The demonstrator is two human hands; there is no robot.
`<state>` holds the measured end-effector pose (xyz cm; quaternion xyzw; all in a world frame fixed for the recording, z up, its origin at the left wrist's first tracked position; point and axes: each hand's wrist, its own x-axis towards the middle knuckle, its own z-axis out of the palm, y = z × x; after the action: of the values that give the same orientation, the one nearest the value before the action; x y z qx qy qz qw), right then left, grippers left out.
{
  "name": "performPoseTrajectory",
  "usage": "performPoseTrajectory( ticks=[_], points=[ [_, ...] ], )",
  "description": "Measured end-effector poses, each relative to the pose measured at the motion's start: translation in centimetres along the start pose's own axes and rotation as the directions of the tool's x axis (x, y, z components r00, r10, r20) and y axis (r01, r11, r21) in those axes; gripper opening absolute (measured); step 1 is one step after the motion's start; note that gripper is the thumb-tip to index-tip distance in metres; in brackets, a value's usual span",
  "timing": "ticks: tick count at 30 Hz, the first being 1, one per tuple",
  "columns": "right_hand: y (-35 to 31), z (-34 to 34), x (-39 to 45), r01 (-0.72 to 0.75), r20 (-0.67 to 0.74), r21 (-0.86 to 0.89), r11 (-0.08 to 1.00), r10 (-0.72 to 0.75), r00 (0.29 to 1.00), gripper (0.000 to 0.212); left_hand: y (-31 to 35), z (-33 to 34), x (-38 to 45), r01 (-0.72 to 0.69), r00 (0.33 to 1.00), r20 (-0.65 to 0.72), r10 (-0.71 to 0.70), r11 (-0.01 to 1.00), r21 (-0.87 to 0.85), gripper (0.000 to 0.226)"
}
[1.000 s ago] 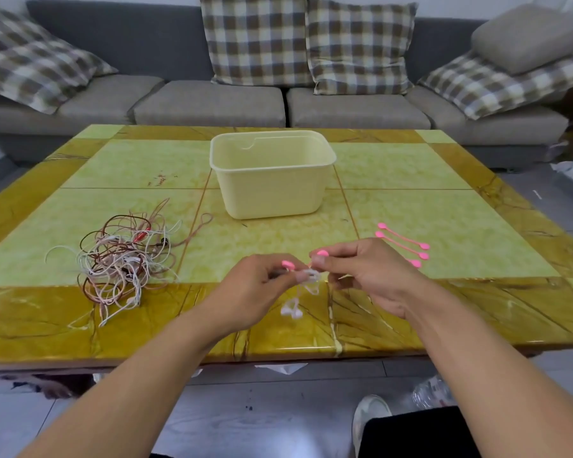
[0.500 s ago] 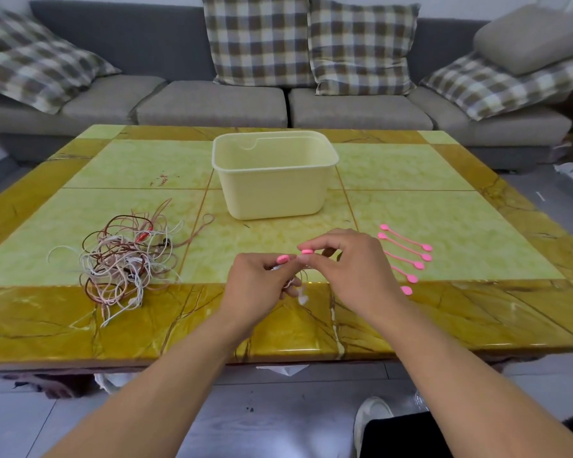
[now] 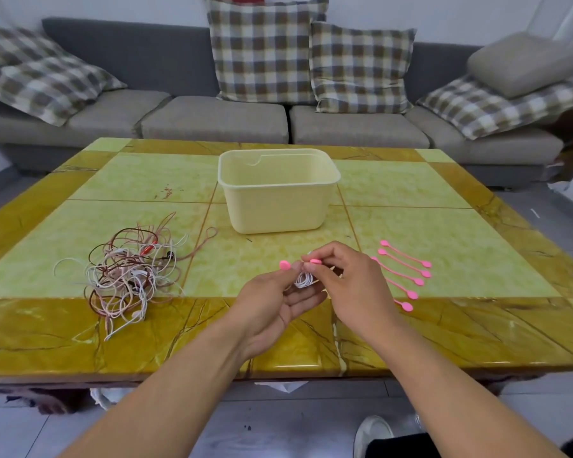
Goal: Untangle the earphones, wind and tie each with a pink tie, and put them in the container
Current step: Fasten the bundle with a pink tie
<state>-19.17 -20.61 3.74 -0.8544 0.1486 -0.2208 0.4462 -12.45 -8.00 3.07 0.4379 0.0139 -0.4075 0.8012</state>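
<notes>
near side of the container: tie ends about to be joined over the coil

just this side of the container [image 3: 278,190], both hands meet above the table [image 3: 443,226]. left hand [image 3: 271,299] lies palm up, fingers curled round a small white coil [image 3: 304,279] of wound earphone, thumb and forefinger pinching one round pink end of the tie [image 3: 285,265]. right hand [image 3: 354,285] comes over from the right, fingertips pinching the other pink end, which sits touching the left fingertips. so both hands are clenched on the same tie, with the coil cradled in the left alone.

key relation: the two tie ends sit side by side, left to right, just above the coil and on its container side. the tie's run round the coil is hidden by the fingers. judgement: the step in hand is closing the tie; the right hand is the free mover, the left the anchor.

container lies straight ahead of the grip, beyond it, mouth up, apart from the hands.

left of the container, well apart from the hands: tangle [image 3: 129,272] of white, pink and brown cords, not yet sorted. right of the container, just beside the right hand: spare ties [image 3: 407,266] in a row.
</notes>
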Motion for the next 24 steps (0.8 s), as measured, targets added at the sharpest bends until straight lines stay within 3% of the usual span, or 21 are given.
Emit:
performPoseTrajectory(
  ticks=[3,6,8,10,12,16,18,24],
  points=[
    [0.1,0.6,-0.5,0.058,0.011,-0.004,0.998,-0.058,0.998,0.008,0.0,0.2,-0.1,-0.034,0.999,-0.029,0.03,0.989,-0.141,0.027],
    [-0.5,1.5,-0.9,0.042,-0.181,0.094,0.995,-0.025,0.983,0.011,0.2,0.3,0.0,-0.093,0.994,-0.073,0.076,0.963,-0.254,0.021],
    [-0.9,2.1,-1.0,-0.023,-0.245,0.239,0.971,0.083,0.966,0.009,0.3,0.2,0.2,-0.142,0.988,-0.096,0.118,0.943,-0.303,0.02],
    [-1.5,2.5,-1.0,-0.191,-0.093,0.481,0.856,0.266,0.959,0.008,0.6,0.2,0.3,-0.177,0.983,-0.095,0.155,0.94,-0.291,0.022],
    [-1.9,2.5,-0.9,-0.385,0.116,0.62,0.684,0.405,0.907,0.009,0.5,0.2,0.3,-0.198,0.979,-0.093,0.181,0.954,-0.227,0.025],
    [-1.7,2.2,-0.2,-0.505,0.279,0.704,0.499,0.46,0.843,0.011,0.3,-0.1,0.3,-0.238,0.969,-0.081,0.235,0.971,-0.033,0.022],
    [-1.5,2.2,-0.1,-0.523,0.305,0.706,0.477,0.461,0.833,0.012,0.4,-0.3,0.2,-0.277,0.957,-0.087,0.278,0.961,0.026,0.018],
    [-0.9,2.2,-0.2,-0.513,0.294,0.64,0.572,0.434,0.851,0.015,0.6,-0.6,-0.1,-0.328,0.941,-0.061,0.334,0.94,0.09,0.024]
  ],
)
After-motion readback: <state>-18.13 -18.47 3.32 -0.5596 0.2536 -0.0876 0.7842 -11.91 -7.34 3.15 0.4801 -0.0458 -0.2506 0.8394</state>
